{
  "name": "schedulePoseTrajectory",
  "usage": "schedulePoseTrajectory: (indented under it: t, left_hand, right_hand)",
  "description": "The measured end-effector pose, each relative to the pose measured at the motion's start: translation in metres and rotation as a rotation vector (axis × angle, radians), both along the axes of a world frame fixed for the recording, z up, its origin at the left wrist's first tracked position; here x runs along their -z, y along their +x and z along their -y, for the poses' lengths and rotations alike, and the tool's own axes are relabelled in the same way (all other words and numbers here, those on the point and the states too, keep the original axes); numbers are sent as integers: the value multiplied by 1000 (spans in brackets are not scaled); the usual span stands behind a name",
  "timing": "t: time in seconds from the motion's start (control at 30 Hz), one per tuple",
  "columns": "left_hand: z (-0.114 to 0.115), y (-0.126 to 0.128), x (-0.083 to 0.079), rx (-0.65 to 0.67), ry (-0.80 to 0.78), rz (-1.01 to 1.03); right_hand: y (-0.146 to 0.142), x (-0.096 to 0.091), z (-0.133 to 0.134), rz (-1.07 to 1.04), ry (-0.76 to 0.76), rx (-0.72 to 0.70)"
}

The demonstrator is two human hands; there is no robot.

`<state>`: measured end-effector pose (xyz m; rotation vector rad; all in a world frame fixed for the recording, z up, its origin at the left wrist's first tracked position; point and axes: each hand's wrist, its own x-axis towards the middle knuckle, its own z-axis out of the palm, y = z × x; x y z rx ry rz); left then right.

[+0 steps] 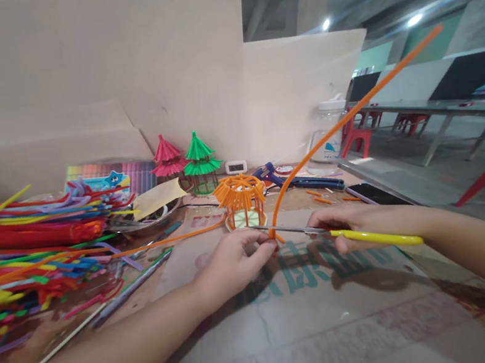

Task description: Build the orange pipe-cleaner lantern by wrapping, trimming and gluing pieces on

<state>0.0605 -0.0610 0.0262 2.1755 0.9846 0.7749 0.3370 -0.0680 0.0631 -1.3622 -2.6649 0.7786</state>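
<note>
My left hand (249, 256) pinches an orange pipe cleaner (344, 120) near its lower end; the long free part curves up to the upper right. In my right hand (344, 226) is a pair of yellow-handled scissors (374, 237), its blades pointing left and meeting the pipe cleaner just above my left fingertips. Whether the blades are parted is too small to tell. Right behind my hands stands a small orange pavilion model (239, 193) with a fringed roof, thin posts and a pale round base.
A heap of coloured pipe cleaners (32, 243) covers the left side. Behind are a red pavilion (165, 160), a green pavilion (200, 161), a small clock (236, 167), a blue glue gun (272, 175) and a clear jar (329, 128). A phone (376, 194) lies at the right edge.
</note>
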Motion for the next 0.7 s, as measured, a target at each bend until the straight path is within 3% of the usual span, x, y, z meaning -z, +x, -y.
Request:
schedulePoseTrajectory:
  t: [0.3, 0.7]
  left_hand:
    - [0, 1, -1, -3, -19, -3]
    - [-1, 0, 0, 2, -22, 35]
  right_hand:
    - [0, 4, -4, -71, -7, -53]
    - [-6, 7, -4, -123, -47, -22]
